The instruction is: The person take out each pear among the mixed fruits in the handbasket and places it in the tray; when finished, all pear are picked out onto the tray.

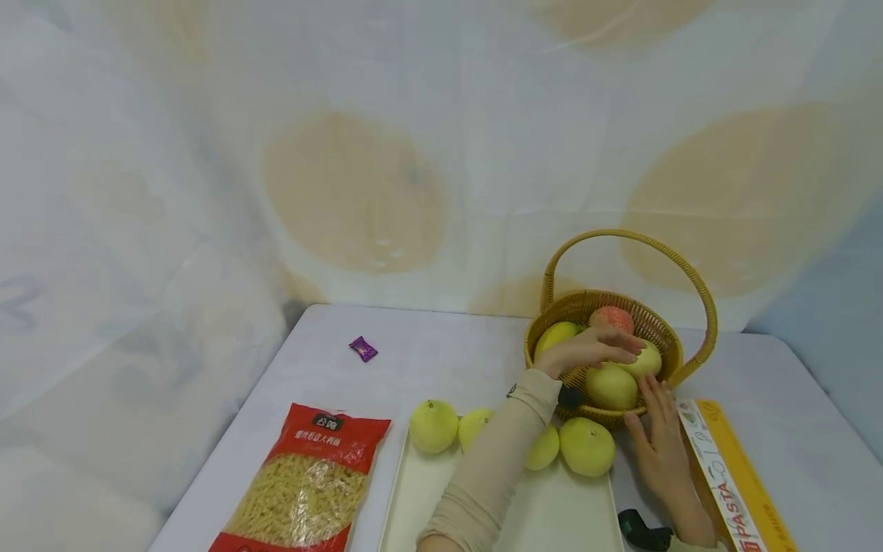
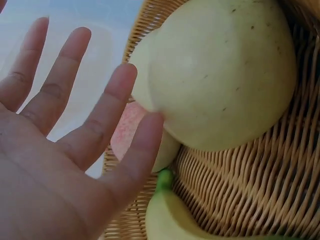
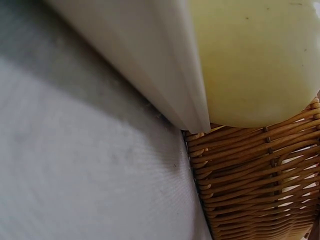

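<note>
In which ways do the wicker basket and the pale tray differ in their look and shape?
The basket is woven and yellow-brown, while the tray is smooth and pale. The basket is rounded and deep; the tray is flat and shallow, with straight edges. The basket has a tall arched handle, but the visible part of the tray shows none. Both hold fruit.

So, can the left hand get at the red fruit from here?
Probably yes: the left hand looks empty over the basket, and the top of the red fruit shows uncovered, though a pale fruit crowds it.
</note>
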Demonstrator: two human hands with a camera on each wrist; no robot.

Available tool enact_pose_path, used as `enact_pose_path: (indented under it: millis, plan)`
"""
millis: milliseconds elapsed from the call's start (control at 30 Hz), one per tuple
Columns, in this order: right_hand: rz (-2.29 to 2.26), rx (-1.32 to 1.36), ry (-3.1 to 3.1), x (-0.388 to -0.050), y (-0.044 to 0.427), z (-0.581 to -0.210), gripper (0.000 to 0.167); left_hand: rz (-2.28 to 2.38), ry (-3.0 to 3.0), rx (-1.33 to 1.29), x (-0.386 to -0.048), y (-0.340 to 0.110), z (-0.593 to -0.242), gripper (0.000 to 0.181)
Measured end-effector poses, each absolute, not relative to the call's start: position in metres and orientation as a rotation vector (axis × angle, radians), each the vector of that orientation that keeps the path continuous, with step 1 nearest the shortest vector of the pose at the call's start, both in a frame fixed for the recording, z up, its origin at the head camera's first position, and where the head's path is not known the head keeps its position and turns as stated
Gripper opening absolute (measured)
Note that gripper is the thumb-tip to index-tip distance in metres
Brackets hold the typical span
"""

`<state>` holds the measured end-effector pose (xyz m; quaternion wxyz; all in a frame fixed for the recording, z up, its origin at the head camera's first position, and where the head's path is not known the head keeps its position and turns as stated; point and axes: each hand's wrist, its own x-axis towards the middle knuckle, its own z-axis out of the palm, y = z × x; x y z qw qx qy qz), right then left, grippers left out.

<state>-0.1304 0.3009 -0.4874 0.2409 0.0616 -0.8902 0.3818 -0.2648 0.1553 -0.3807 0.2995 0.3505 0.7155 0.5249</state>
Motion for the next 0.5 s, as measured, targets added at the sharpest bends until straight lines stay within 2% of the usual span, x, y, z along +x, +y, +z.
enact_pose_path:
  millis: [167,367,500]
  plan:
    - [1.040,0.174,-2.435,-0.1300,0.3003,-0.4877,0.059,1.251,1.971,0.924,-0.2635,0.1595,-0.3836,0.043]
    - [1.029,0.179,-2.432,-0.1285,0.2994,-0.4873,0.058,1.036,2.042,0.757,-0.2621,0.1571,-0.3872,0.043]
    - [1.019,0.166,-2.440,-0.1263,0.2997,-0.4869,0.058,0.865,2.056,0.720,-0.2611,0.1555,-0.3910,0.049]
